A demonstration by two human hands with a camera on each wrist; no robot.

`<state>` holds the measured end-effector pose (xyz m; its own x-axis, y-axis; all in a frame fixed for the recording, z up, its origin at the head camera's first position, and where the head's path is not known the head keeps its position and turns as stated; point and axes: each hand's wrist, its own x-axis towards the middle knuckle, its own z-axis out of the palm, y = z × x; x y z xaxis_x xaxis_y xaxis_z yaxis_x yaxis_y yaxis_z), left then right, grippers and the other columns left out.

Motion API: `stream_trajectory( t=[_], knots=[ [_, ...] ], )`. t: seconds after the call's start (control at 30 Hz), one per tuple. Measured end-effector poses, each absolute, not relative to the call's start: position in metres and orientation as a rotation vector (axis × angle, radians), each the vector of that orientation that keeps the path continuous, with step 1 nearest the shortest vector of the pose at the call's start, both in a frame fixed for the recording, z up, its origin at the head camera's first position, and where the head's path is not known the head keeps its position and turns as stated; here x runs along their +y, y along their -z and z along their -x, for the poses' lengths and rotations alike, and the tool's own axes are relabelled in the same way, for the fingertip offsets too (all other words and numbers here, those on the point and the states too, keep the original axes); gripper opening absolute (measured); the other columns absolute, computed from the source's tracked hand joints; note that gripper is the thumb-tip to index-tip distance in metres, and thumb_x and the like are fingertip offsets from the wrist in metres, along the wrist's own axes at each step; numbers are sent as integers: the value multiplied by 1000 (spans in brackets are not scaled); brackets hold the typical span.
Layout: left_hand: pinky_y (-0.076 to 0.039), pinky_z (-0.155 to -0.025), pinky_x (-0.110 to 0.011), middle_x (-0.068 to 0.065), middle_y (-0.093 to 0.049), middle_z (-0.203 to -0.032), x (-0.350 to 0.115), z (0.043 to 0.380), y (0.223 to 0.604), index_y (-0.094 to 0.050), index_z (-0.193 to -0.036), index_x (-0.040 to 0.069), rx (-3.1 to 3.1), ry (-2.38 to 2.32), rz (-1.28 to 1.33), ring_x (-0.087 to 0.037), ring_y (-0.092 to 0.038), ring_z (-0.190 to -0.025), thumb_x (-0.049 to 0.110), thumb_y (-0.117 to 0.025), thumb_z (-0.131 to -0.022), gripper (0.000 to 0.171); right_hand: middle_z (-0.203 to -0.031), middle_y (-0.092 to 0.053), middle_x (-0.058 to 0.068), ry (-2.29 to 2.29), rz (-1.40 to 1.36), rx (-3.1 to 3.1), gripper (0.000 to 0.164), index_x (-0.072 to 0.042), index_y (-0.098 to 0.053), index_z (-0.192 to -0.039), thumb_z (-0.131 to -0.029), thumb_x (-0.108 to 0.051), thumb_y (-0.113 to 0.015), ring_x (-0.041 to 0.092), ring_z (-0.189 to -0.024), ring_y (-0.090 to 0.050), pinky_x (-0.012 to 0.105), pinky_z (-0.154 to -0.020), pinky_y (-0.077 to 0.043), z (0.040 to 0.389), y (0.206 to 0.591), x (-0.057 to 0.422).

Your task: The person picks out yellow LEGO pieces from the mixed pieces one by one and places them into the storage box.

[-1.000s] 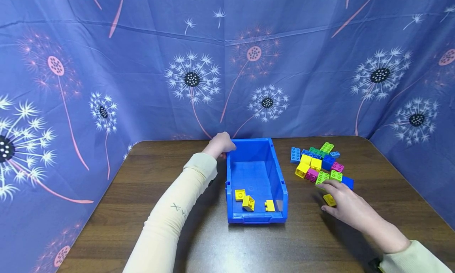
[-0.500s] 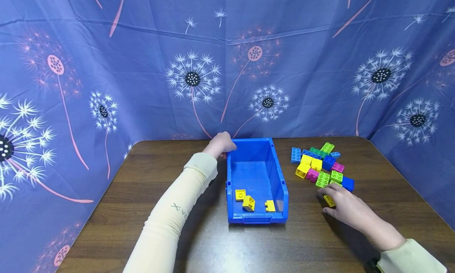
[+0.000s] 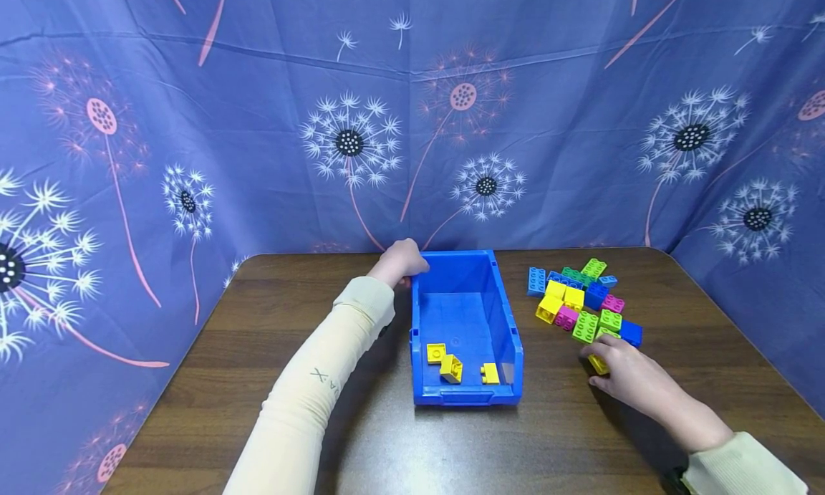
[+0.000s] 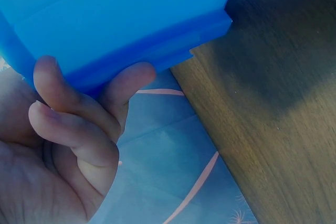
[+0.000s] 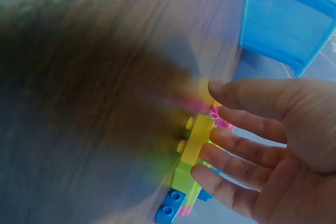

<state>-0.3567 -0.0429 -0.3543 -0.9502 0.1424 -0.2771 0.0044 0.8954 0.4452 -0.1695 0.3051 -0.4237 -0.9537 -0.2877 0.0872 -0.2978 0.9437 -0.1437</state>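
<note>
three bricks point(image 3: 452, 369) in the bin point(image 3: 466, 396), brick pile point(image 3: 573, 299) to its right

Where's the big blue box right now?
In the head view, the blue box stands near the middle of the table, with the left hand holding its far left corner and the colorful bricks to its right.

And there's the bin point(image 3: 465, 397), blue, open-topped, upright on the counter point(image 3: 290, 344), low lip on the near side. Three yellow blocks point(image 3: 451, 368) sit scattered just behind that lip, turned different ways! Off to the right, the lone brick point(image 5: 197, 140), yellow too, two studs showing, lies at the pile's point(image 3: 585, 326) near end.
</note>
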Motion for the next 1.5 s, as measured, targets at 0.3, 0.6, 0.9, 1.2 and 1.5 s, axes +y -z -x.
stream_trajectory(
  t=[0.3, 0.6, 0.9, 1.2, 1.5],
  knots=[
    [-43, -39, -23, -8, -60, -58, -44, 357, 351, -60, -100, 1, 2785, -620, -124, -16, -59, -44, 25, -60, -88, 27, -85, -59, 10, -244, -529, -2942, 39, -4, -68, -86, -53, -2, -89, 23, -76, -58, 45, -68, -55, 172, 427, 310],
    [-42, -39, -22, -8, -58, -58, -44, 356, 349, -59, -104, 1, 2770, -633, -112, -15, -56, -42, 25, -59, -89, 29, -83, -59, 10, -253, -544, -2913, 36, -1, -69, -86, -54, 7, -85, 23, -76, -58, 45, -67, -55, 178, 429, 313],
    [-42, -39, -22, -8, -58, -58, -43, 357, 349, -58, -105, 1, 2764, -633, -109, -15, -55, -41, 25, -59, -90, 29, -84, -60, 11, -239, -525, -2932, 36, -2, -69, -86, -55, 6, -86, 25, -76, -59, 47, -68, -55, 180, 428, 312],
    [-43, -40, -22, -9, -58, -60, -42, 356, 351, -58, -105, 2, 2758, -636, -102, -15, -55, -42, 27, -59, -90, 29, -81, -61, 10, -253, -580, -2873, 34, -3, -69, -81, -53, 4, -87, 23, -74, -59, 44, -66, -55, 180, 426, 311],
    [-43, -40, -23, -8, -58, -59, -42, 355, 352, -57, -106, 2, 2763, -631, -99, -15, -55, -41, 26, -59, -89, 29, -81, -59, 7, -271, -554, -2900, 33, -3, -69, -83, -55, 2, -86, 17, -71, -55, 40, -64, -55, 182, 417, 306]
  ],
)
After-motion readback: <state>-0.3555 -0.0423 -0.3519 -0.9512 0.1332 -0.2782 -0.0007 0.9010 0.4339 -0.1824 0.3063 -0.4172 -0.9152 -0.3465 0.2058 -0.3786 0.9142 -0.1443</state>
